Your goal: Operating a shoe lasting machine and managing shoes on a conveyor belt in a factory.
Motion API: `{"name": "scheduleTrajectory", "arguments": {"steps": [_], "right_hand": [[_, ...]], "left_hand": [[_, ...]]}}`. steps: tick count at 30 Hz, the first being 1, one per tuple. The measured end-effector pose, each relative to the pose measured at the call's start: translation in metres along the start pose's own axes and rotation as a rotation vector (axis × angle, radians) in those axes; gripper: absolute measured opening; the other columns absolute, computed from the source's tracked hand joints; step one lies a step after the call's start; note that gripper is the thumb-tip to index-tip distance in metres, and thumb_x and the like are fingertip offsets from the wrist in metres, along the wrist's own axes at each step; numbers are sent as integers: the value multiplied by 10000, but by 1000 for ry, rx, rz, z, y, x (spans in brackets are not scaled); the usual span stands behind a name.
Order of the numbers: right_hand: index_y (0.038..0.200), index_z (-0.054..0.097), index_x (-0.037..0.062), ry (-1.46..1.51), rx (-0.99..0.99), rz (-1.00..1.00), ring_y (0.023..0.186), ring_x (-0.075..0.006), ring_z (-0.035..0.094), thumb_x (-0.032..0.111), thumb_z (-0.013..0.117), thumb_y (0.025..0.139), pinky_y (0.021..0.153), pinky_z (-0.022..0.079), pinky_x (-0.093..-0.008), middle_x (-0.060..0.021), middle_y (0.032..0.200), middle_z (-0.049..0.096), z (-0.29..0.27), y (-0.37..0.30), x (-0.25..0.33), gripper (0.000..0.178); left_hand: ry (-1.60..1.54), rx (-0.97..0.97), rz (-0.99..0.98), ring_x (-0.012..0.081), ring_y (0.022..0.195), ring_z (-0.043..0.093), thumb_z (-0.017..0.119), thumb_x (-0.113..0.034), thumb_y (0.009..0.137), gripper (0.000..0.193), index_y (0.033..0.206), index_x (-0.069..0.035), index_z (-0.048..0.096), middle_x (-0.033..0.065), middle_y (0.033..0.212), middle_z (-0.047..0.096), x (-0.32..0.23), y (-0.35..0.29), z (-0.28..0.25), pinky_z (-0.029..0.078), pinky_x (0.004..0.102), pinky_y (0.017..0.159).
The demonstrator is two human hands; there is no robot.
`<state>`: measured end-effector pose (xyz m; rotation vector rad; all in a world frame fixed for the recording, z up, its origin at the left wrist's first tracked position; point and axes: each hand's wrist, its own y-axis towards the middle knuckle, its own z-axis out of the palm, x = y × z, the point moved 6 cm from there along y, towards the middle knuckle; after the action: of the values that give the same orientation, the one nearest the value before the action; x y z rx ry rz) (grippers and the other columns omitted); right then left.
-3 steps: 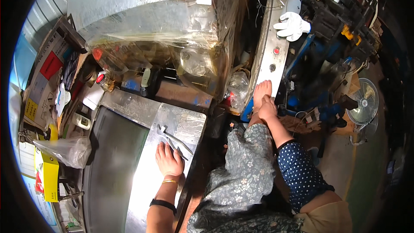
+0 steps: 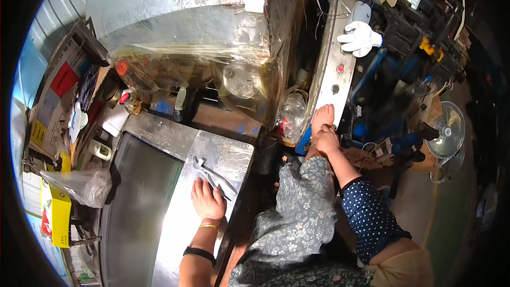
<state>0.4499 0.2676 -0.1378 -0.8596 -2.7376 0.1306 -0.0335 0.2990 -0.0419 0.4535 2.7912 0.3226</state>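
My left hand (image 2: 207, 200) lies flat with its fingers extended on a shiny metal plate (image 2: 178, 228). Close by its fingertips and right side is a pair of metal pliers (image 2: 219, 177), resting on the plate; the hand does not grip it. On the right, my right hand (image 2: 325, 140) is wrapped round the ankle (image 2: 313, 152) of my bare foot (image 2: 322, 118), its fingers partly hidden. That foot is propped at the near end of a long pale metal beam (image 2: 330, 69), where a red button (image 2: 340, 68) sits farther along.
A white glove (image 2: 360, 39) hangs over the beam's far part. Ahead stands a big metal machine housing (image 2: 175, 21) draped with clear plastic. At left are a yellow box (image 2: 61, 218) and a plastic bag (image 2: 87, 187). A fan (image 2: 446, 130) stands on the right.
The view has shifted slightly, so the beam, glove and foot appear a little lower. My left hand stays flat beside the pliers, and my right hand stays at the ankle.
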Motion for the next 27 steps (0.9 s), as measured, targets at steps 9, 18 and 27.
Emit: {"name": "scheduleTrajectory", "arguments": {"steps": [9, 18, 27], "right_hand": [[1068, 667, 28, -146, -6, -152, 1181, -334, 451, 141, 563, 795, 1052, 343, -400, -120, 1244, 546, -6, 0, 21, 313], [1111, 671, 24, -14, -391, -78, 1251, -348, 407, 161, 577, 810, 1108, 284, -411, -123, 1287, 486, -15, 0, 7, 344], [1276, 561, 10, 46, -266, -48, 1254, -375, 415, 120, 565, 810, 1063, 379, -415, -152, 1345, 453, -9, -4, -3, 478]], "left_hand": [[6, 5, -22, 426, 1306, 385, 510, -300, 907, 495, 1260, 45, 546, 255, 1388, 459, 1, -1, -4, 285, 510, 1101], [8, 18, 4, 429, 1305, 385, 504, -300, 907, 501, 1268, 45, 542, 261, 1391, 450, 0, 1, 2, 282, 513, 1101], [7, 4, 12, 429, 1302, 388, 504, -307, 909, 509, 1278, 43, 534, 256, 1389, 454, -1, 2, 3, 287, 514, 1098]]}}
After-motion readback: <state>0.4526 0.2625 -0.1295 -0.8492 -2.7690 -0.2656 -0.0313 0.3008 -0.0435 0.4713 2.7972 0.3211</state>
